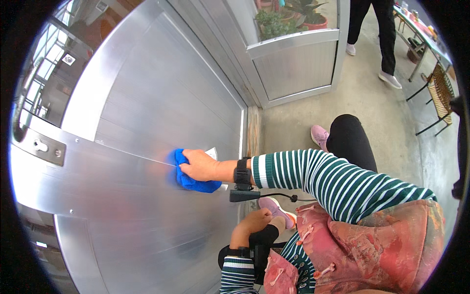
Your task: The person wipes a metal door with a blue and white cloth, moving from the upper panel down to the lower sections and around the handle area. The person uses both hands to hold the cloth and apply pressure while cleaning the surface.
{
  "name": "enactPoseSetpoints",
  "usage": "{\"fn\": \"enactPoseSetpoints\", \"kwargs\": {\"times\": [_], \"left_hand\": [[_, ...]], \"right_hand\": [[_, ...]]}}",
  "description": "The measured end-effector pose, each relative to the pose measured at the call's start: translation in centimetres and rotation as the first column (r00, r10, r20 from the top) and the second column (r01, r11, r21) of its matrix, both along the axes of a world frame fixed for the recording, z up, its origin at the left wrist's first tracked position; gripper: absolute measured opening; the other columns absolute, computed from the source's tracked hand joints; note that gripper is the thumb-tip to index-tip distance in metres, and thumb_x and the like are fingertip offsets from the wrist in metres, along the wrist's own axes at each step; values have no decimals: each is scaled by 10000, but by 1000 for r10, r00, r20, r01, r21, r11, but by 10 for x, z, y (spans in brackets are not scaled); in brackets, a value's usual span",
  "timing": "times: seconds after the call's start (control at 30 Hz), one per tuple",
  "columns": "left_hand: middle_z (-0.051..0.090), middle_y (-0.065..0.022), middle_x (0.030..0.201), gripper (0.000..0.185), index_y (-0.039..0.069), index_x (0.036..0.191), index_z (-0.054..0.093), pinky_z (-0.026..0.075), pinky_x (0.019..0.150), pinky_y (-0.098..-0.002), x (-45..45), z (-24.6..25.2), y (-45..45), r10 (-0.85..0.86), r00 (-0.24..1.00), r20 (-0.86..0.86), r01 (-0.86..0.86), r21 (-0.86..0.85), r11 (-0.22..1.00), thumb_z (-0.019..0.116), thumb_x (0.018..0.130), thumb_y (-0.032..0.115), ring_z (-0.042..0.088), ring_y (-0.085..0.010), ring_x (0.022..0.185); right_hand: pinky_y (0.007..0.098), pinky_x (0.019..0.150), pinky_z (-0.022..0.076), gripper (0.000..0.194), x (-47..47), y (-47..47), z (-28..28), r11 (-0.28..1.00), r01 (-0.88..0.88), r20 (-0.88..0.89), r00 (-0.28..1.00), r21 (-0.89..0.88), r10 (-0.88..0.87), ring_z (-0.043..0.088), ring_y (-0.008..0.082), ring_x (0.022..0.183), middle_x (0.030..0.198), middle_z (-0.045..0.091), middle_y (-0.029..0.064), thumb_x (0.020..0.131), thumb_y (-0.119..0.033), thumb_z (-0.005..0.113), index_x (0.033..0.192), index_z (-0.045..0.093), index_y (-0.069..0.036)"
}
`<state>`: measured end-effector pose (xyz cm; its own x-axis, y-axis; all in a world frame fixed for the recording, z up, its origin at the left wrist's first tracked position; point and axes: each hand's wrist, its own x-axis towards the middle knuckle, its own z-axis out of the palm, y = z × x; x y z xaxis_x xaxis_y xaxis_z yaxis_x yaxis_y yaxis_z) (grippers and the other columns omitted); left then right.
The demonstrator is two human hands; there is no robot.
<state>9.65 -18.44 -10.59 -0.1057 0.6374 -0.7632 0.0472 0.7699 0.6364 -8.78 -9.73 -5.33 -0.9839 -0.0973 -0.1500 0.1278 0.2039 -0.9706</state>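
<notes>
My right hand point(201, 164) presses a bunched blue cloth point(198, 184) against the metal panel of a door point(147, 110). A white patch like paper point(212, 153) shows just behind this hand; what it is I cannot tell. Over my bent knee, my left hand point(258, 219) rests with its fingers curled in and nothing visible in it. Both wrists wear black straps, and a cable runs from a dark device point(244, 196) under the right wrist. A lock plate with a keyhole point(41, 146) sits on the door at the far left.
A second metal-framed door leaf point(297, 70) with a glass upper pane stands beyond the jamb, with potted plants behind it. Further off, a person's legs point(385, 40) stand on the concrete floor point(352, 92). A woven chair point(438, 93) and a long table point(422, 35) are at the right.
</notes>
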Motion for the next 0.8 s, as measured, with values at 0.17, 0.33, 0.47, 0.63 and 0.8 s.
{"fn": "enactPoseSetpoints", "kwargs": {"times": [0.17,0.33,0.47,0.63,0.8], "left_hand": [[680,-194,1038,296,8,1085,629,496,848,-362,-3,6,-9,266,960,-90,-263,46,964,565,918,244,649,-304,987],[673,-113,1030,268,16,1184,597,492,850,-305,-8,18,-23,498,864,-68,-479,188,857,567,955,152,633,-180,977],[627,-103,1151,323,31,1290,531,468,910,-328,-16,28,-45,692,720,-56,-654,279,703,514,985,136,596,-211,1065],[512,-133,1331,458,87,1426,389,463,907,-401,-22,41,-62,967,213,140,-907,395,143,486,1005,239,558,-260,1147],[424,-108,1419,683,123,1506,270,447,968,-445,-28,41,-49,867,0,499,-890,395,-227,490,980,501,488,-319,1238]], "right_hand": [[429,794,495,274,-21,1,54,987,34,-181,981,-158,-63,620,367,874,924,645,215,896,-244,605,999,553,5],[369,784,527,271,-30,18,87,699,-27,-42,999,-714,-4,642,219,892,971,665,113,918,-213,618,1092,586,-9],[346,747,561,236,-8,39,71,436,-10,66,985,-900,159,644,176,854,982,647,86,940,-161,595,1142,562,-43],[325,776,548,294,21,59,24,442,14,169,935,-897,312,639,165,861,1003,648,54,881,-106,552,1167,579,-41],[322,812,555,250,37,65,-5,204,-5,108,835,-979,539,652,175,885,1017,655,73,883,-136,530,1103,595,-37]]}}
